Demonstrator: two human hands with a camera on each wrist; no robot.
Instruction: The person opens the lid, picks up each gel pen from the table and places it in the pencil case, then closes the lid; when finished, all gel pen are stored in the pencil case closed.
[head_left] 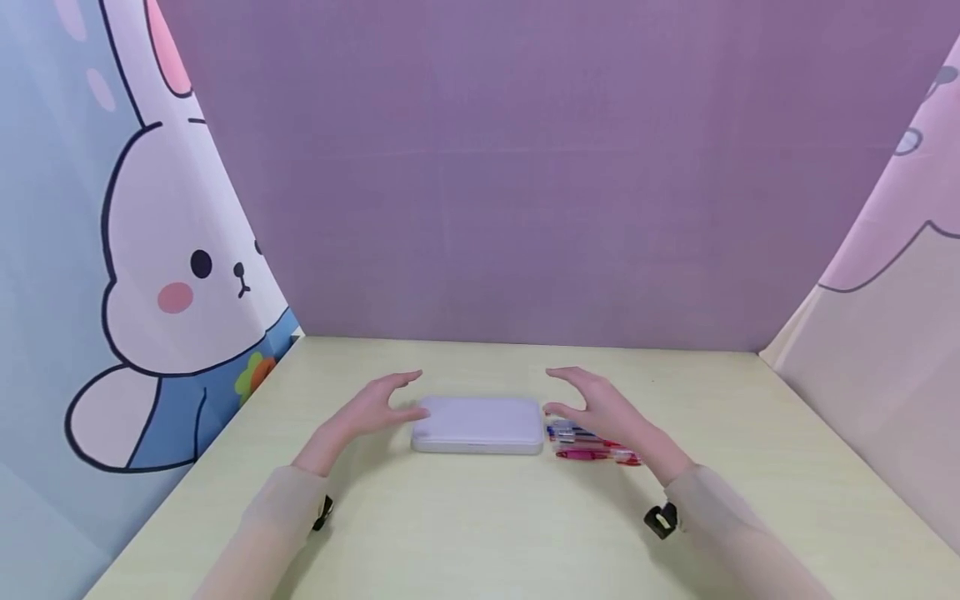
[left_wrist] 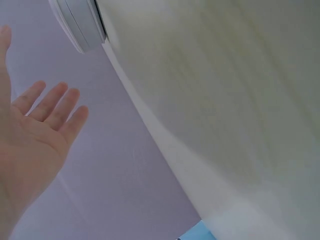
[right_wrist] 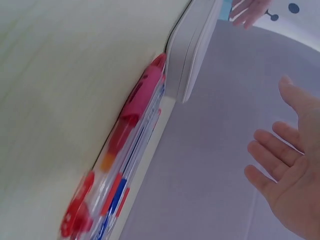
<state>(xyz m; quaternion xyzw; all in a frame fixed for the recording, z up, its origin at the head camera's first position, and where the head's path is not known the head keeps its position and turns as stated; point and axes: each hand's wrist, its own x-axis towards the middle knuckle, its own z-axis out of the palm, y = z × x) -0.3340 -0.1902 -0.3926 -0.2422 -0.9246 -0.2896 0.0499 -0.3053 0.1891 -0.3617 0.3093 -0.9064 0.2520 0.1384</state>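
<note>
A pale lavender, flat box with rounded corners, like a pencil case (head_left: 477, 423), lies closed on the table. My left hand (head_left: 384, 403) hovers by its left end, thumb and fingers spread apart and holding nothing. Over the pens at the other end is my right hand (head_left: 592, 402), likewise spread and holding nothing. Several clear-barrelled pens with red and blue parts lie right of the case; the nearest is a pen with a pink grip (right_wrist: 142, 95). In the left wrist view the palm of the left hand (left_wrist: 40, 135) shows, fingers extended; my right hand (right_wrist: 285, 160) looks similar.
The light wooden table (head_left: 465, 533) ends at a plain purple backdrop (head_left: 525, 183). A curtain with a cartoon rabbit (head_left: 180, 267) hangs at the left, and a pink and cream curtain (head_left: 885, 333) at the right. My right forearm crosses over part of the pens.
</note>
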